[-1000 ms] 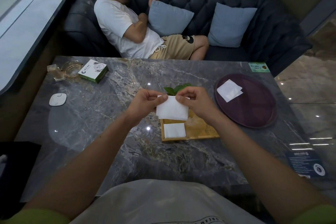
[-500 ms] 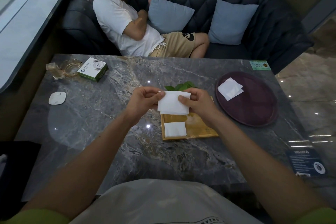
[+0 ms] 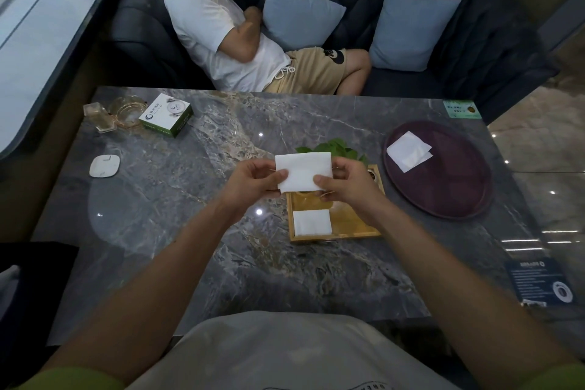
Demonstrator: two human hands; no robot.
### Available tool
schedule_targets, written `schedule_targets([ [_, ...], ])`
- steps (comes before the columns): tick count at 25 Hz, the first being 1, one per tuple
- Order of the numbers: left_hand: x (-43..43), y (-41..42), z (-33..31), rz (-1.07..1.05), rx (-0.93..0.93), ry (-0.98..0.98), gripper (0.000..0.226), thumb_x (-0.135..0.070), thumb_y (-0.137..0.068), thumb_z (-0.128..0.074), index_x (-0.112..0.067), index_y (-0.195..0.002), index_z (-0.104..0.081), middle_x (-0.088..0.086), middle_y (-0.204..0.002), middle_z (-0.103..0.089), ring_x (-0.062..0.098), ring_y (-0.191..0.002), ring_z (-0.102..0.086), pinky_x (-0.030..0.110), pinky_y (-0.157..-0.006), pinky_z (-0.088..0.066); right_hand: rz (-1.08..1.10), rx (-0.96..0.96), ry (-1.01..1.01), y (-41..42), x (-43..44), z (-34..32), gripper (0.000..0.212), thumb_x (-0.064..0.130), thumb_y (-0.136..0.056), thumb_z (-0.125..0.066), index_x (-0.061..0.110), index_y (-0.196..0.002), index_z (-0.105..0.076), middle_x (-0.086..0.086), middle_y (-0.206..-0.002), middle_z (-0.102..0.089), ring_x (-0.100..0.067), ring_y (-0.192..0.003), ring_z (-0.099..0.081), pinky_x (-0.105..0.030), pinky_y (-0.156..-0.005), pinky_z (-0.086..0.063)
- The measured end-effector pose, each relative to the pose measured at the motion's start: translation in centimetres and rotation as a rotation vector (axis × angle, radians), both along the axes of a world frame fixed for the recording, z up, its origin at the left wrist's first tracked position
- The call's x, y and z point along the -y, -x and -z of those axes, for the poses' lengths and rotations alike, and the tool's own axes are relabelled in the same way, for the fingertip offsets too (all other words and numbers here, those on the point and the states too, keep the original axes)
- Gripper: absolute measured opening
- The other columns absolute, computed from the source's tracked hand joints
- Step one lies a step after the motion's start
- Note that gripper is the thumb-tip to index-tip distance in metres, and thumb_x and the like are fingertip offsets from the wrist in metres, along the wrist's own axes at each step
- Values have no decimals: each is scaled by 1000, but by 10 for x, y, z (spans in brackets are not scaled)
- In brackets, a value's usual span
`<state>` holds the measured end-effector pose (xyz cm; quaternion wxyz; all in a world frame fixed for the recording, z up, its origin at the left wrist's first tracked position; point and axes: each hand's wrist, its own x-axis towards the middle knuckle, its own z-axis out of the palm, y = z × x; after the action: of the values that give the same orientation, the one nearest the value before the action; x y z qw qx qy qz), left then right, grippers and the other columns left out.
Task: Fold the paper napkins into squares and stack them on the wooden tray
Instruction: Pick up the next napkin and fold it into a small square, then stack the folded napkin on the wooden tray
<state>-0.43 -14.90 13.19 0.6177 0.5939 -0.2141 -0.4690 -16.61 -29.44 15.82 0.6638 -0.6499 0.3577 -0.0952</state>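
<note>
Head view: nearest, the person's pale shirt and two bare forearms reach forward over the grey marble table (image 3: 177, 199). Left hand (image 3: 250, 182) pinches the left edge of a white folded napkin (image 3: 303, 171), thumb on its front; right hand (image 3: 343, 185) pinches the right edge, thumb on the lower right corner. Both hands closed on the napkin, which is held up in the air, roughly flat-faced toward the camera, above the far end of the wooden tray (image 3: 354, 228). On the tray's near left corner lies one folded napkin square (image 3: 312, 222), flat. Green leaves (image 3: 332, 147) show just behind the held napkin. Right of the tray, apart from it, a round dark purple tray (image 3: 452, 193) carries loose white napkins (image 3: 410, 150) near its far left rim. Far left on the table: a small white rounded pad (image 3: 104, 165), a green-and-white box (image 3: 166, 115), a glass ashtray (image 3: 126, 112) beside it. Beyond the table, a second person (image 3: 228, 38) in a white shirt and tan shorts reclines on a dark sofa (image 3: 493, 51) with two light blue cushions (image 3: 411, 28).
</note>
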Motion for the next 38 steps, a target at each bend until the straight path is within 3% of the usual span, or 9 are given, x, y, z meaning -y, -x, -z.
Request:
schedule_targets([
  [5,-6,-6,10,85,-43,-52,25,-5,-82,-73,-10,-106,-70,18,-102,-74,26,-90,-73,35,-78,-61,63,6,-11,-7,-6,8,28,5,-87,-69,-1,-113,-61,-13,-95,-73,-19,-69,-70,-29,-63,-59],
  [12,-9,-12,32,-1,-32,-139,13,-2,-82,-73,-9,-93,-71,13,-83,-71,16,-70,-70,26,-65,-61,115,-108,-13,-16,-19,27,25,5,-89,-66,-1,-112,-60,-9,-92,-72,-18,-67,-69,-27,-62,-59],
  [16,-11,-14,52,20,-17,-264,15,-7,-82,-75,-13,-94,-70,9,-87,-73,15,-72,-71,26,-66,-61,116,-183,-14,-17,-22,45,12,6,-92,-62,2,-103,-59,-9,-90,-70,-19,-67,-70,-28,-61,-57],
  [19,-6,-10,65,10,-27,-306,22,-3,-82,-74,2,-103,-67,13,-93,-72,12,-71,-71,22,-61,-58,128,-216,-20,-14,-20,60,4,8,-93,-61,8,-97,-59,-6,-88,-69,-19,-67,-70,-27,-59,-56],
  [25,17,23,92,-10,-64,-432,17,1,-81,-74,2,-96,-65,7,-80,-67,1,-55,-68,15,-50,-53,167,-334,-19,11,0,107,9,8,-92,-61,14,-86,-62,-3,-79,-63,-19,-63,-68,-26,-53,-52],
  [28,26,37,109,-23,-42,-521,21,-2,-78,-78,2,-94,-66,11,-82,-69,12,-62,-69,22,-56,-59,224,-401,-12,19,11,132,10,6,-87,-68,12,-88,-60,-5,-79,-61,-19,-66,-64,-36,-63,-56],
  [31,31,43,125,-42,-17,-601,22,-5,-76,-81,-3,-88,-63,18,-87,-70,24,-72,-68,38,-71,-60,204,-492,45,27,18,152,19,11,-81,-74,14,-90,-58,1,-74,-57,-19,-73,-60,-36,-69,-53],
  [38,36,50,153,-42,157,-697,25,-12,-70,-86,-12,-82,-63,13,-80,-72,27,-72,-72,41,-65,-61,139,-564,143,29,20,181,21,18,-78,-75,20,-89,-58,8,-72,-59,-13,-73,-58,-25,-68,-43],
])
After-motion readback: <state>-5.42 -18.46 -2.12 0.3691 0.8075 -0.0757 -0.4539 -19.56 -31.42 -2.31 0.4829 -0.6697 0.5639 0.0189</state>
